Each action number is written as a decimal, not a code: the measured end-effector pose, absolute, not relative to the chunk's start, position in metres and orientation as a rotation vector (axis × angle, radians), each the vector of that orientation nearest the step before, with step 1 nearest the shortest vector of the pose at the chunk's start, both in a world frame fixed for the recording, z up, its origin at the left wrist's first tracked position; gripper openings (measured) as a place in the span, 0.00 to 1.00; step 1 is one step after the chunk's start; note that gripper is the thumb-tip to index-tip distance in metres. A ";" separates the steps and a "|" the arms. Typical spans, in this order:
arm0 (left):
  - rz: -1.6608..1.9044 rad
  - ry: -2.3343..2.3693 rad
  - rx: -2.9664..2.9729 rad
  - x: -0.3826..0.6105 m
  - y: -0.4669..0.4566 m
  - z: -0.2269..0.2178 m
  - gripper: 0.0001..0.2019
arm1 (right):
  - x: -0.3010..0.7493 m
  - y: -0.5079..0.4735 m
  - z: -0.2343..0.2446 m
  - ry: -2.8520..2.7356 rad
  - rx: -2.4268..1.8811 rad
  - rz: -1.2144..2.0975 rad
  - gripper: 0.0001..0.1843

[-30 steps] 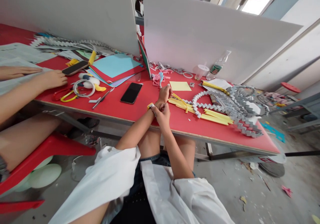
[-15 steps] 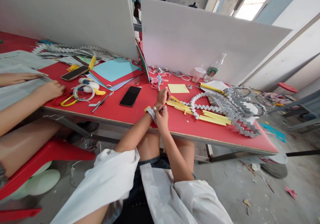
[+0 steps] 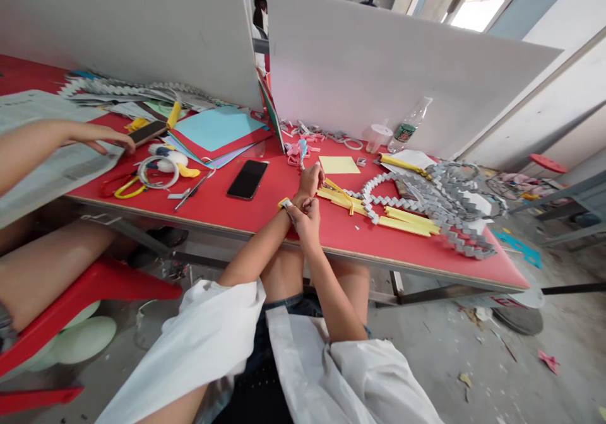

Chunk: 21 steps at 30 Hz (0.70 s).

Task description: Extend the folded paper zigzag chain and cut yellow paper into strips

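Note:
My left hand (image 3: 310,180) is above the front part of the red table, with its fingers curled in and nothing visible in them. Round that wrist goes a pale grey, watch-like wristband (image 3: 286,204) with a yellow edge. Fingers of my right hand (image 3: 307,217) pinch at the wristband, partly covering it. Just right of both hands lie yellow paper strips (image 3: 341,200) and a zigzag chain of folded grey paper (image 3: 374,190). A black phone (image 3: 247,180) rests to the left, and a pale yellow paper square (image 3: 339,164) lies behind my hands.
White boards (image 3: 398,64) stand along the back of the red table (image 3: 222,212). A plastic bottle (image 3: 411,124) and a cup (image 3: 377,137) are near them. Coloured paper sheets (image 3: 215,127) and scissors (image 3: 130,186) lie left, where another person's hand (image 3: 101,135) reaches over newspaper.
My right thumb has shifted over the wristband, covering more of it. The other person's hand has moved up and right, towards the farther phone, and their newspaper has shifted.

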<state>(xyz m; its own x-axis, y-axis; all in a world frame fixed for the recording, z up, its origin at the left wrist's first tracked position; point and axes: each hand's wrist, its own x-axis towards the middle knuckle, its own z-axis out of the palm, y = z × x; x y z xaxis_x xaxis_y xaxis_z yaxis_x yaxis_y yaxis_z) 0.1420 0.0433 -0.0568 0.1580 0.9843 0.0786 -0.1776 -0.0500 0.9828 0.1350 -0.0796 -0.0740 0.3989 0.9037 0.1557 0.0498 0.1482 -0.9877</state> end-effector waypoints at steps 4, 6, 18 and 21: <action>1.170 0.954 1.194 0.142 0.043 -0.059 0.16 | 0.135 -0.077 -0.077 -0.959 -1.239 0.797 0.17; 1.147 0.968 1.185 0.143 0.043 -0.059 0.14 | 0.135 -0.077 -0.077 -0.956 -1.232 0.798 0.16; 1.124 0.970 1.148 0.138 0.052 -0.060 0.17 | 0.143 -0.080 -0.078 -1.097 -1.090 0.919 0.24; 1.115 0.926 1.173 0.137 0.051 -0.060 0.17 | 0.142 -0.079 -0.077 -1.089 -1.057 0.950 0.20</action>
<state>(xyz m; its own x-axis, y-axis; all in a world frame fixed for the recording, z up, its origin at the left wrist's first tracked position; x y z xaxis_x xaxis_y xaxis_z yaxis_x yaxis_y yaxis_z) 0.1372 0.0510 -0.0595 0.2211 0.9752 0.0102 -0.1695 0.0281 0.9851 0.1421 -0.0791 -0.0769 0.2065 0.9551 0.2125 -0.0806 0.2330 -0.9691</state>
